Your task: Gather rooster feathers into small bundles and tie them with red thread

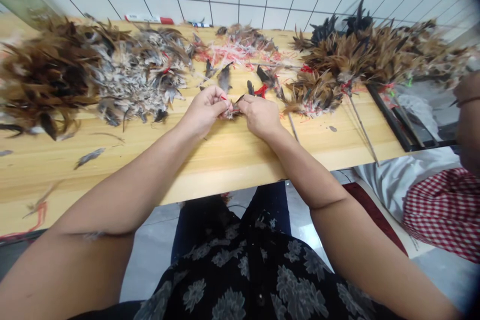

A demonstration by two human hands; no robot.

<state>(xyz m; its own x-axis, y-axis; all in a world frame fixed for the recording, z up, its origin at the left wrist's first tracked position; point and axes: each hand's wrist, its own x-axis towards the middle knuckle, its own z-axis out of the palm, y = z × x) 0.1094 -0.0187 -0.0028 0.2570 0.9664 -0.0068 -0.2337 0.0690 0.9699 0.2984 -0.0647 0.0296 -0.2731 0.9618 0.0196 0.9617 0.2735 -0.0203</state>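
Your hands meet mid-frame over the pale wooden bench [240, 160]. Left hand [212, 106]: thumb and index pinched on one end of a small bundle of dark brown feathers [235, 112]; a red bit shows at the fingertips, too small to identify. Right hand [261, 114]: fingers curled closed on the other end, exact placement hidden. Bundle sits between the two; can't tell if it touches the bench.

For this step I'd anchor the quill ends in one firm pinch and do the fine work with the other hand. Light, even tension: the vanes look soft, likely to crush or splay. Watch the bright red strip [261, 91] just behind your right hand and the thin wooden stick [293, 127] beside your right wrist; either could snag. Elbows low, wrists steady.
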